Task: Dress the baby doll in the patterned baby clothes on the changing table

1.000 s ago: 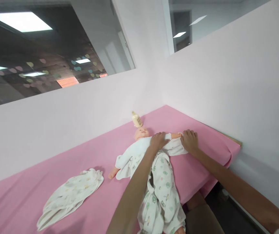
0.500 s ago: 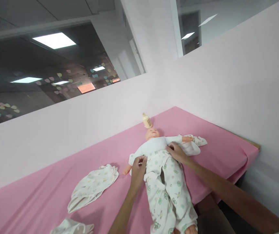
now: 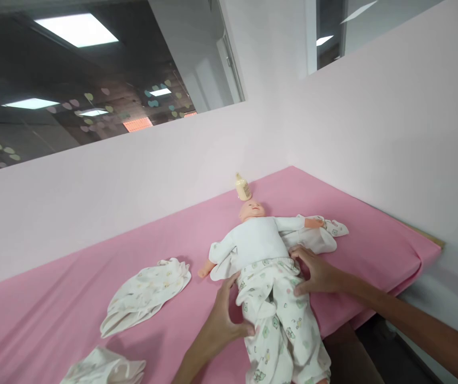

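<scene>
Two bare hands rest on a plastic baby doll (image 3: 258, 240) that lies face up on the pink-covered counter (image 3: 93, 277), head toward the far corner. The left hand (image 3: 223, 320) clasps the waist of the doll's white printed cotton trousers (image 3: 280, 314), fingers curled into the fabric. The right hand (image 3: 319, 272) presses on the opposite hip, fingers spread and flat. A cream feeding bottle (image 3: 243, 187) stands just beyond the doll's head at the far edge. Crumpled white printed garments (image 3: 144, 293) lie toward the left edge.
</scene>
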